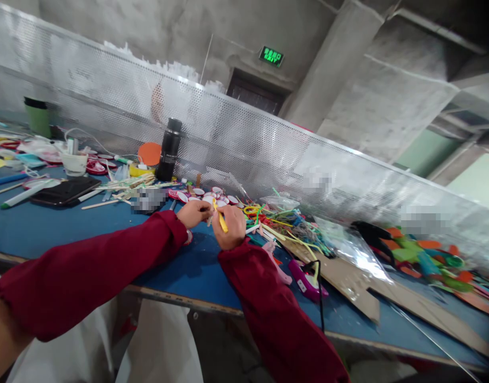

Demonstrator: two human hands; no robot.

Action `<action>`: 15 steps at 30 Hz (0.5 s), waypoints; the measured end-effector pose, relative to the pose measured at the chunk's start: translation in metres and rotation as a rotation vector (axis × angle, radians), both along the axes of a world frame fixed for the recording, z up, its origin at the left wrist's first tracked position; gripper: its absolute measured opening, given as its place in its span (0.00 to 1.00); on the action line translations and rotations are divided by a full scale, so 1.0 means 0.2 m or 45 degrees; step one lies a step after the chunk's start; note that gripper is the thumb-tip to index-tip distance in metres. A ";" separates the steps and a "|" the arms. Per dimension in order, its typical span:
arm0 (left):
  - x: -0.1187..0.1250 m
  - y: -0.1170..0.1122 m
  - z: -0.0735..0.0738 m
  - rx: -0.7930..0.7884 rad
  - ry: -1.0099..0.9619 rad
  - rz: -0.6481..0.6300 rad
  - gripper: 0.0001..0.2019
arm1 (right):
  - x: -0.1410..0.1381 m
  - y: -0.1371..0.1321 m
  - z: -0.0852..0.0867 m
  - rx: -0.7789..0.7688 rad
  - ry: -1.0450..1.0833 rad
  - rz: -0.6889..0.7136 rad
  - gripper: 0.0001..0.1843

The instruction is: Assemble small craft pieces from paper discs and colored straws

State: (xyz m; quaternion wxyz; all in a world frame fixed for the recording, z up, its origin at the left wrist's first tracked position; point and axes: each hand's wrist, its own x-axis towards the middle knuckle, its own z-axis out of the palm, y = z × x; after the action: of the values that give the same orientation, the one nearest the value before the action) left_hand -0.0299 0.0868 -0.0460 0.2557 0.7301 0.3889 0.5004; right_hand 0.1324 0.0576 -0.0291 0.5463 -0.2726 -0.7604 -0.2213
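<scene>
Seen from a head camera, two arms in dark red sleeves reach over a blue desk (49, 226) and the hands meet just above its middle. The right hand (230, 227) is curled into a loose fist around a thin yellow strip (221, 219), which stands tilted between its fingers. The left hand (194, 213) is just beside it, fingertips pressed together at the strip's upper end and seemingly pinching it, though the picture is too blurred to be sure. Just behind the hands lie small round red-and-white discs (212, 196). To the right sits a tangle of coloured strips (286, 221), then a pink glue gun (307, 277) next to sheets of cardboard (348, 276). Further left are a black bottle (168, 149), upright, a flat black tablet (65, 190) and a white cup (74, 164). A perforated metal screen (236, 133) runs along the desk's far edge
</scene>
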 end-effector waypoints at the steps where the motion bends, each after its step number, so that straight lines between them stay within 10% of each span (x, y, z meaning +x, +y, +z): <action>1: 0.00 0.00 0.00 0.003 0.003 -0.002 0.11 | 0.00 0.00 0.00 -0.001 -0.001 0.005 0.06; 15: -0.01 0.01 -0.01 0.042 0.069 0.028 0.09 | 0.00 0.00 0.00 0.002 -0.013 -0.020 0.07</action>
State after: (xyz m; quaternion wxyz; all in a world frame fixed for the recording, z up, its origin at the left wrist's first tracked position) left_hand -0.0316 0.0888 -0.0481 0.2276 0.7432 0.3953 0.4896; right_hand 0.1315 0.0578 -0.0293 0.5410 -0.2772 -0.7607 -0.2276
